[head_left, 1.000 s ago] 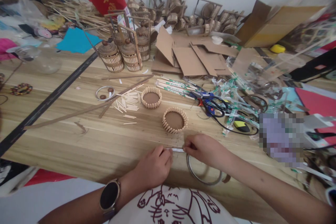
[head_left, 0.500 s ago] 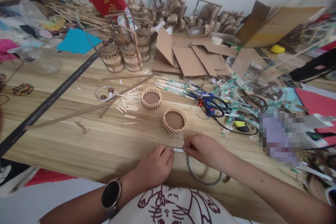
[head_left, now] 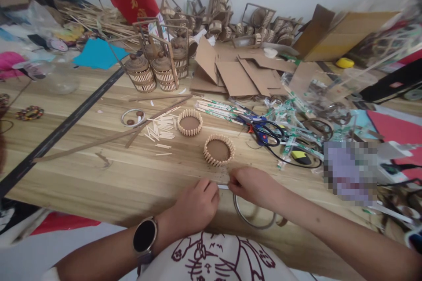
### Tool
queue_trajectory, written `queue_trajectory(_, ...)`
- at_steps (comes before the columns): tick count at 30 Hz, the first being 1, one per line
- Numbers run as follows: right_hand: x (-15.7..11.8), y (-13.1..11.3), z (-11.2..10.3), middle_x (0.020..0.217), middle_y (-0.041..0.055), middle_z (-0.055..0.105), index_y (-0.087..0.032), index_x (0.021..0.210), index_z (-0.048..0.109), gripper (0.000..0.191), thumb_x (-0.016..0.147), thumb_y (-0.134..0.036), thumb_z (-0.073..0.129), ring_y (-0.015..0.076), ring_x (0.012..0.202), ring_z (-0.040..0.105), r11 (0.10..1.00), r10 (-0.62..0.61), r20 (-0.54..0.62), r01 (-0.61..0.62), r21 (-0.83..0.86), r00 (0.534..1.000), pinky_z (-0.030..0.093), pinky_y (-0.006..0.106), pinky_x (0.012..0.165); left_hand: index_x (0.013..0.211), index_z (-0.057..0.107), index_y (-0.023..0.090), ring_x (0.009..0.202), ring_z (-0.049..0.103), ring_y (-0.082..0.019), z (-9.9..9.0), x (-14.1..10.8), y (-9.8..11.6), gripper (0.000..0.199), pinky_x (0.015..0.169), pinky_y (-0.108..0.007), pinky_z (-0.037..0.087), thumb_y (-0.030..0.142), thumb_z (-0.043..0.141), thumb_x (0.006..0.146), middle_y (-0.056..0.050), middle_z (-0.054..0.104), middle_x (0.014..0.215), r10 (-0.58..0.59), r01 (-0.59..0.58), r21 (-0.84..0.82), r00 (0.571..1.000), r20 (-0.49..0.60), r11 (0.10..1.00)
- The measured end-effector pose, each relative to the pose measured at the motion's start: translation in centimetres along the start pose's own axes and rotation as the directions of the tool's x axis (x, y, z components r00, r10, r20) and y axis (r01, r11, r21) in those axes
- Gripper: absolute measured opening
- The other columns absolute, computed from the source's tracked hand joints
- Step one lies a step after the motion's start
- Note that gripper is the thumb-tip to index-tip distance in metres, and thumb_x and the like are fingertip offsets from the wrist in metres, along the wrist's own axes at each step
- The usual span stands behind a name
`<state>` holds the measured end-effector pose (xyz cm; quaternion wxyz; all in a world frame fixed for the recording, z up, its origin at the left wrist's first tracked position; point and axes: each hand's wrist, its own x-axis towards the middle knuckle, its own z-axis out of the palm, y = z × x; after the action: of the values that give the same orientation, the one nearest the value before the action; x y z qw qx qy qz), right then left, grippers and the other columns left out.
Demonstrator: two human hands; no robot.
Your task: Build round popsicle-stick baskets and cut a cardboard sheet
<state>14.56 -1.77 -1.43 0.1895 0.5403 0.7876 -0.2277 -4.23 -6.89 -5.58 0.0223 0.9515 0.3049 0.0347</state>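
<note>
A short white strip of tape (head_left: 223, 186) spans the gap between my two closed hands, low over the table's front edge. My left hand (head_left: 198, 202) pinches its left end, with a watch (head_left: 145, 235) on that wrist. On the other end, my right hand (head_left: 249, 185) is closed with the fingers curled in; the fingertips are hidden. A thin grey tape ring (head_left: 255, 225) hangs under the right hand, partly covered by it. Just beyond my hands stands a round cardboard base ringed with short sticks (head_left: 218, 151), and a second such stick-ringed base (head_left: 190, 123) is farther back.
Loose short sticks (head_left: 161, 128) and long brown strips (head_left: 89, 144) lie to the left. Black-handled scissors (head_left: 272, 134) and torn wrappers (head_left: 296, 127) are at the right. Behind are cardboard sheets (head_left: 239, 78), lidded stick baskets (head_left: 141, 74) and a cardboard box (head_left: 346, 35).
Both hands stay close together on the strip, with my left hand turned slightly and its knuckles a little higher. The view has shifted slightly; the objects on the table look unchanged.
</note>
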Motion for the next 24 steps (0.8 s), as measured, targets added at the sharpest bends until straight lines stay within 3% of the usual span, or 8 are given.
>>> queue_trajectory(7,0.1,0.2,-0.2,0.084,0.0117,0.074,-0.017,0.078,0.072,0.02,0.084,-0.02,0.054,0.0236,0.079,0.067,0.994,0.001,0.013,-0.002,0.105,1.0,0.038,0.027,0.06,0.098,0.064,0.008,0.087,0.058,-0.022,0.4,1.7,0.5,0.018,0.066,-0.031,0.049,0.012,0.047,0.098,-0.01,0.064,0.091,0.052,-0.054,-0.049,0.998,-0.025,0.997)
queue_trajectory(14,-0.1,2.3,-0.2,0.065,0.0019,0.07,-0.018,0.064,0.062,0.035,0.092,-0.025,0.042,0.0104,0.045,0.056,0.903,-0.048,0.119,-0.007,0.429,0.992,0.039,0.021,0.048,0.095,0.065,0.01,0.091,0.058,-0.023,0.2,1.6,0.5,0.016,0.069,-0.032,0.052,0.014,0.05,0.097,-0.009,0.065,0.097,0.083,-0.081,-0.046,0.996,0.038,0.996)
queue_trajectory(19,-0.8,3.4,-0.1,0.068,0.0007,0.07,-0.018,0.061,0.058,0.029,0.086,-0.028,0.046,0.0078,0.041,0.048,0.825,-0.062,0.12,-0.017,0.565,0.991,0.036,0.02,0.044,0.096,0.065,0.009,0.092,0.058,-0.023,0.2,1.6,0.5,0.017,0.071,-0.033,0.053,0.013,0.049,0.098,-0.011,0.065,0.101,0.083,-0.08,-0.042,0.995,0.06,0.996)
queue_trajectory(24,-1.4,5.0,-0.1,0.054,-0.0021,0.057,-0.019,0.057,0.056,0.024,0.076,-0.034,0.054,0.0086,0.043,0.044,0.78,-0.034,0.105,-0.039,0.625,0.994,0.034,0.02,0.044,0.098,0.065,0.009,0.093,0.057,-0.023,0.1,1.7,0.5,0.017,0.07,-0.033,0.053,0.012,0.048,0.098,-0.013,0.063,0.104,0.081,-0.079,-0.03,0.993,0.081,0.996)
